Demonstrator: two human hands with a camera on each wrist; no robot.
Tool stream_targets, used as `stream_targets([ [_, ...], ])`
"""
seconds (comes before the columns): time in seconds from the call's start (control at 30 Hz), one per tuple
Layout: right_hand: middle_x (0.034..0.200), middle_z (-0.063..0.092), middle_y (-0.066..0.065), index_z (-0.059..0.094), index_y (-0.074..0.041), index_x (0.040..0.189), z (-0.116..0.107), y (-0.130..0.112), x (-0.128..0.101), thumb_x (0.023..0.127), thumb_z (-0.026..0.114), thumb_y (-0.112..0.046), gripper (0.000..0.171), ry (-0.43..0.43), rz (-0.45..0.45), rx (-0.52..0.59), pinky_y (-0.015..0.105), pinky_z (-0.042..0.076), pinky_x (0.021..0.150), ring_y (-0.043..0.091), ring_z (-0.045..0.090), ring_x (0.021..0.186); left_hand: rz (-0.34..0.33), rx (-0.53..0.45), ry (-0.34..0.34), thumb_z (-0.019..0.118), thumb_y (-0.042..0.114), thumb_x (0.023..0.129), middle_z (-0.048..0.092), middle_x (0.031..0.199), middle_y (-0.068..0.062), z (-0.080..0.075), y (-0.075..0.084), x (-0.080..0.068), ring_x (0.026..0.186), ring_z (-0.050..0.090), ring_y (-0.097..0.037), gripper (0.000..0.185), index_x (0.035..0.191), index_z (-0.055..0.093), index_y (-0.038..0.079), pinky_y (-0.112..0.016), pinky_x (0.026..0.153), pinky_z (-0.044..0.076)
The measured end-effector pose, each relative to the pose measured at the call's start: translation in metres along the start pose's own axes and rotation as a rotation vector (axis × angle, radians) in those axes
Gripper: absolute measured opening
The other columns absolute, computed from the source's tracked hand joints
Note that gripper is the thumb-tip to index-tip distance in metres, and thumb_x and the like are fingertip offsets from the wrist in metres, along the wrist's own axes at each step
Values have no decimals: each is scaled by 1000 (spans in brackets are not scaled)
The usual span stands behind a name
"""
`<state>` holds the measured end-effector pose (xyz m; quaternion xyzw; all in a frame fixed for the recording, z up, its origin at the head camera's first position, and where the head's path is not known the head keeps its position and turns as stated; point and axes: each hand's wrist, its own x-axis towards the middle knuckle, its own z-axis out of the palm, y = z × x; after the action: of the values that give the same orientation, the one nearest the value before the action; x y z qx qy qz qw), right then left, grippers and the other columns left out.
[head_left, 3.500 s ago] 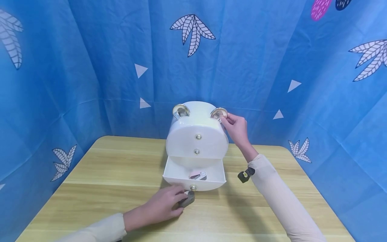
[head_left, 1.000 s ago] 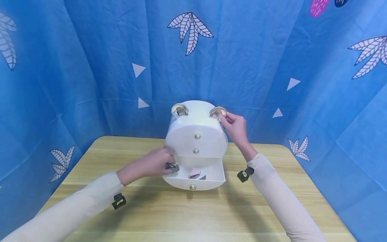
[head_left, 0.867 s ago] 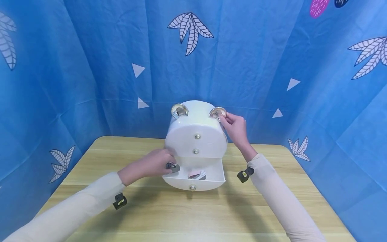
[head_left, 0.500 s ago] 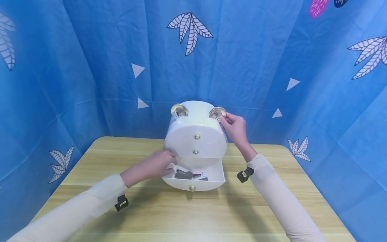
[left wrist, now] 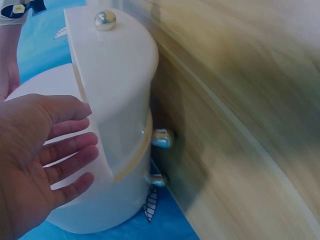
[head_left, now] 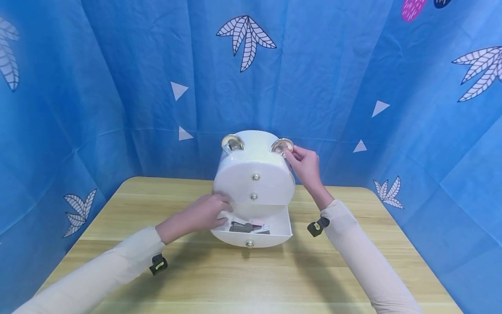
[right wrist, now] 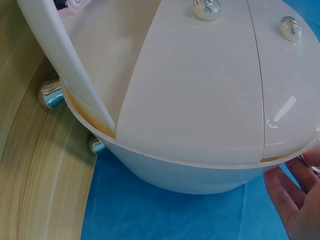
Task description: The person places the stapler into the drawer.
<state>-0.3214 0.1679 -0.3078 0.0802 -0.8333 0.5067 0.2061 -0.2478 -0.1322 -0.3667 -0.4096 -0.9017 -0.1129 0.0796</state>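
**Bottom drawer open, clips inside, both hands on the white box**

So the white drawer box (head_left: 254, 174) sat near the back of the wooden desk (head_left: 117, 218), with two closed drawers up top and the bottom drawer (head_left: 252, 233) pulled out toward the person. Inside that drawer the head view showed a dark grey clip (head_left: 240, 226) lying flat on the left side, and right beside it, touching or nearly so, a pink and white clip (head_left: 262, 226). Couldn't tell from here whether they overlapped.

The left hand (head_left: 204, 213) was at the drawer's left edge with its fingers relaxed and spread, holding nothing, just beside the grey clip. The right hand (head_left: 306, 165) was up at the box's top right corner, fingertips pinching the round gold-rimmed ear (head_left: 282, 146) there. A matching ear (head_left: 232, 143) stood on the top left, untouched.

The left wrist view showed what the head camera didn't: the left hand (left wrist: 35, 160) open flat with the fingers (left wrist: 70, 150) apart, right against the drawer front, plus the box's shiny little feet (left wrist: 162, 138). No drawer contents visible there, and the desk was blurred. The right wrist view gave the box from below, with the drawer knobs (right wrist: 206, 7), just a sliver of pink at the drawer's edge, and only the tips of the right hand (right wrist: 295, 200).
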Motion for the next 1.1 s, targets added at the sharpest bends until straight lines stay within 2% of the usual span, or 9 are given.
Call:
stream_targets([
  [0.13, 98, 78, 17, 78, -5, 112, 0, 0, 0, 97, 69, -22, 25, -2, 8, 5, 11, 51, 60, 9, 74, 78, 0, -33, 68, 81, 13, 82, 72, 113, -10, -2, 12, -3, 105, 69, -27, 26, 107, 77, 7, -41, 87, 60],
  [0.23, 99, 78, 18, 77, -5, 113, 1, 0, -1, 97, 69, -22, 26, -5, 12, 8, 11, 52, 61, 10, 74, 80, -34, -122, 115, 78, 16, 86, 72, 116, -6, -3, 29, -8, 108, 69, -24, 29, 114, 76, 11, -40, 88, 60],
  [0.33, 98, 78, 18, 77, -5, 114, 1, 0, -1, 97, 69, -23, 26, -5, 12, 12, 11, 52, 61, 6, 72, 76, -107, -356, 105, 74, 18, 91, 74, 116, -2, 1, 46, -15, 107, 70, -17, 27, 117, 74, 14, -37, 90, 59],
  [0.5, 97, 78, 18, 77, -5, 115, 2, 1, 0, 97, 69, -22, 27, 0, 6, 4, 12, 51, 59, 1, 68, 72, -254, -813, 5, 70, 20, 96, 76, 112, -6, 17, 69, -28, 98, 70, -10, 24, 116, 74, 10, -25, 86, 58],
  [0.6, 98, 78, 18, 76, -5, 117, 2, 1, 1, 97, 68, -22, 27, 3, 3, -3, 11, 50, 60, 2, 70, 74, -331, -958, -48, 70, 23, 96, 75, 112, -11, 34, 76, -36, 98, 69, -11, 25, 114, 74, 5, -21, 85, 56],
  [0.77, 98, 78, 18, 77, -5, 115, 1, 0, 0, 97, 68, -22, 26, 6, -1, -3, 11, 51, 60, 13, 75, 81, -525, -1197, -119, 67, 26, 98, 75, 110, -14, 61, 82, -47, 97, 72, -24, 34, 117, 70, -2, -34, 82, 61],
  [0.83, 97, 78, 18, 78, -5, 112, 1, 0, 0, 97, 69, -22, 25, 8, 0, 1, 11, 50, 59, 19, 76, 82, -591, -1269, -124, 65, 28, 99, 75, 109, -16, 70, 83, -48, 97, 73, -28, 38, 120, 68, -4, -39, 82, 62],
  [0.93, 97, 79, 18, 78, -5, 111, 1, 0, 0, 97, 68, -22, 24, 9, 0, 0, 11, 51, 60, 24, 77, 86, -637, -1304, -108, 64, 30, 99, 75, 110, -16, 80, 83, -46, 99, 73, -26, 42, 121, 67, -5, -39, 86, 62],
  [1.1, 97, 79, 17, 78, -5, 112, 2, 0, 0, 96, 69, -21, 24, 8, -1, 0, 11, 51, 61, 14, 76, 82, -674, -1312, -82, 63, 33, 99, 76, 107, -15, 87, 83, -38, 95, 73, -21, 41, 114, 70, -5, -37, 84, 62],
])
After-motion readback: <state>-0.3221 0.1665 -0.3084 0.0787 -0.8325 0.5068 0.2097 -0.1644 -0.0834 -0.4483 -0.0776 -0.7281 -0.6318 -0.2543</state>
